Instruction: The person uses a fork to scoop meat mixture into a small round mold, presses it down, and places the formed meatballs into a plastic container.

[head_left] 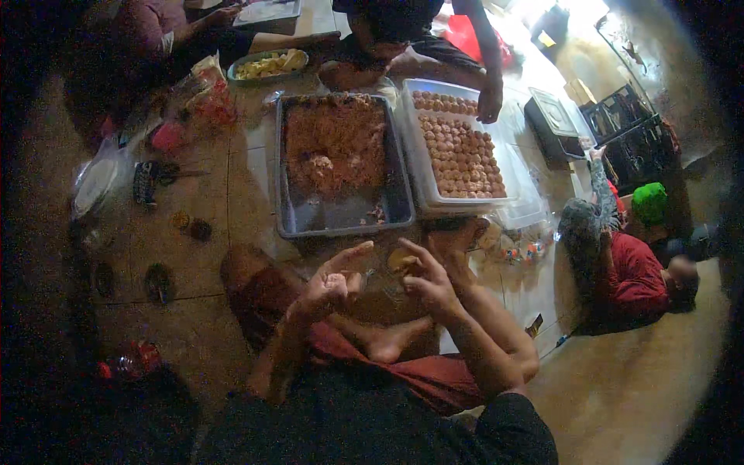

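My left hand (331,288) is raised above my crossed legs, its index finger stretched out and the other fingers partly curled. Nothing shows between its spread thumb and index finger. Opposite it, my right hand (429,285) has a small, roundish, yellowish piece (400,260) at its fingertips; what it is cannot be made out. Just beyond both hands stands a dark rectangular tub (349,229) with a reddish-brown crumbly mixture (337,145) heaped at its far side. Right of the tub, a translucent plastic box (465,203) bears rows of brown balls (462,154).
A person (401,35) sits across, one hand over the box. Another person (628,273) lies on the right. A green-rimmed dish (267,67) of yellow pieces stands farther back. Plastic bags (96,180) and small jars (200,229) lie leftward on the tiled floor (174,273).
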The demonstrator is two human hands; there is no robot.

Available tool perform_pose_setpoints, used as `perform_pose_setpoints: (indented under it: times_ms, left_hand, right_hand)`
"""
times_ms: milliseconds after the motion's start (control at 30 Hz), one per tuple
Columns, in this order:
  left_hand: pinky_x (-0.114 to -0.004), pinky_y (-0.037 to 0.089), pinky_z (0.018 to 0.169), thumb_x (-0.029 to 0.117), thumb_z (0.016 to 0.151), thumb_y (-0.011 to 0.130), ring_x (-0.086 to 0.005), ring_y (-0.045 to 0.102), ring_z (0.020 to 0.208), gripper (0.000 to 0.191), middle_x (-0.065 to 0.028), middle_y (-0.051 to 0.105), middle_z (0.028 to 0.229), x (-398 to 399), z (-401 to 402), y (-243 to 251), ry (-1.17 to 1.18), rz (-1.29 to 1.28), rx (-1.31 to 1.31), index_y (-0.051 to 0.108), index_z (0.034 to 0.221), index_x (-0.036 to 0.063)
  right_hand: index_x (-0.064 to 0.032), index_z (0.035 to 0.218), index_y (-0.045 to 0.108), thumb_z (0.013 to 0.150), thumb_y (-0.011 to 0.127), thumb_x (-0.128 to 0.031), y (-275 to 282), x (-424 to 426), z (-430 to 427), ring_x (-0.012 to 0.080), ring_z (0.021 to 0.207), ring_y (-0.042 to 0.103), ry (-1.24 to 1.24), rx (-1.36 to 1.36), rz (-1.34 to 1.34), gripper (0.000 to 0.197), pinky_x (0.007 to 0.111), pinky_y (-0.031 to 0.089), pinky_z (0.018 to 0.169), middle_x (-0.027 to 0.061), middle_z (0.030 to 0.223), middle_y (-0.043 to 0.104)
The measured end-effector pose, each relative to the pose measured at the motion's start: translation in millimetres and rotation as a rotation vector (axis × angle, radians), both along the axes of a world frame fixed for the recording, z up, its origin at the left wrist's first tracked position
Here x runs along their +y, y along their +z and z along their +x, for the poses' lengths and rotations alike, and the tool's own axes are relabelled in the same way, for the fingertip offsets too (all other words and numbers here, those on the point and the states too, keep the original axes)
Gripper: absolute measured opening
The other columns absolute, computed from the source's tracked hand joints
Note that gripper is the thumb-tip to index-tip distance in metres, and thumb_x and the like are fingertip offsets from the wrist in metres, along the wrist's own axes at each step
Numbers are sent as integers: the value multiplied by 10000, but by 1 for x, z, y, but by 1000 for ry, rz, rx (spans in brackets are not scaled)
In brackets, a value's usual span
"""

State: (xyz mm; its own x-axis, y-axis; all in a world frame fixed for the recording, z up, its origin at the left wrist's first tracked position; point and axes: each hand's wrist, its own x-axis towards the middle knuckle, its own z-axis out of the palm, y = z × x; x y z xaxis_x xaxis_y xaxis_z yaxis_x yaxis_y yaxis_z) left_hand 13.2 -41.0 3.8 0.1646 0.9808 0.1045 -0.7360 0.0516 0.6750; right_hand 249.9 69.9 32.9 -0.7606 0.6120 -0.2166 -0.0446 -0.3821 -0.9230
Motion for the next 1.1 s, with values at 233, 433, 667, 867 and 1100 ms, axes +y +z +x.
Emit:
perform_pose_setpoints:
  times_ms: [233,433,667,867,1100]
  left_hand:
    - [-156,383,653,328,922,733,-7,439,708,820,61,568,919,10,10,-6,-57,-33,71,304,1565,54]
    - [-150,409,698,174,889,774,-2,465,760,825,-16,598,1323,11,12,-18,-45,-24,369,315,1565,63]
    - [-181,508,811,158,833,830,-16,477,736,927,41,612,1017,13,10,-32,194,263,974,281,1572,55]
    - [-283,502,932,179,889,771,-67,576,894,846,8,588,919,7,-3,-14,-53,-211,556,283,1565,32]
    - [-284,486,815,678,933,483,-115,555,856,987,-58,626,1057,15,2,-38,54,-111,300,244,1540,-62]
  right_hand:
    - [-74,1528,407,935,646,-63,-4,-15,-24,97,1018,520,-24,-245,519,639,228,431,908,11,1150,525]
    - [-127,1524,427,823,715,-39,-12,-17,-23,251,995,608,-11,-407,778,762,340,503,889,124,1129,588]
    - [-128,1475,490,817,702,-60,-7,-14,-33,318,935,627,29,-357,1064,695,376,533,832,153,1092,600]
    - [-100,1460,478,867,655,-127,-29,35,-37,343,897,638,-159,-531,1126,619,421,543,778,191,1107,598]
    - [-97,1412,455,862,646,-134,-117,35,34,343,934,662,277,-1136,1498,583,417,523,832,190,1130,592]
